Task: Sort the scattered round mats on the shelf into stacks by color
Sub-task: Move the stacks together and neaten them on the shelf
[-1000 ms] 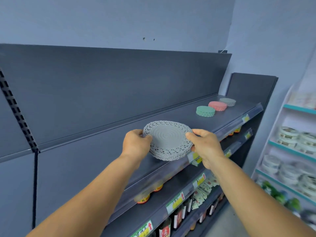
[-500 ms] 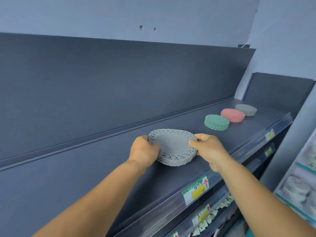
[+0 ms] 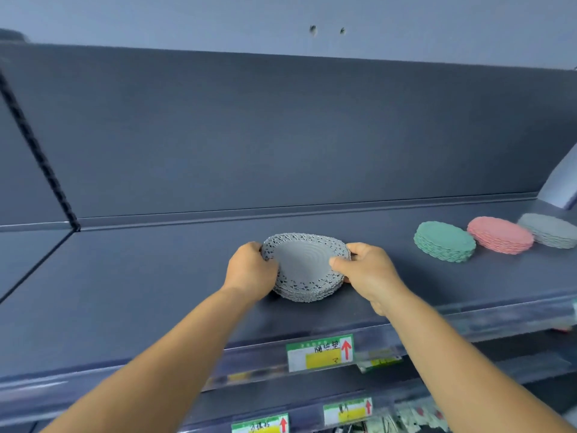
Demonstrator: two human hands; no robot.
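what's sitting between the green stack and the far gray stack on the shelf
The pink stack sits between the green stack and the far gray stack, as the head view shows.

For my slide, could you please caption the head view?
Both hands grip a grey lace-edged mat stack on the shelf.

The left hand [image 3: 251, 270] covers the left rim of the grey lace-edged mat stack [image 3: 304, 267], and its fingertips are out of sight behind that rim; the right hand [image 3: 367, 275] hides the stack's right edge and lower right side. How many mats the stack holds cannot be counted. The far grey mat stack [image 3: 551, 230] is cut off by the right edge of the view. The price label [image 3: 320, 353] on the shelf [image 3: 156, 292] front carries handwritten characters too blurred to read. Goods on the lower shelf [image 3: 390, 421] are smeared and cut by the bottom edge, as are both forearms.
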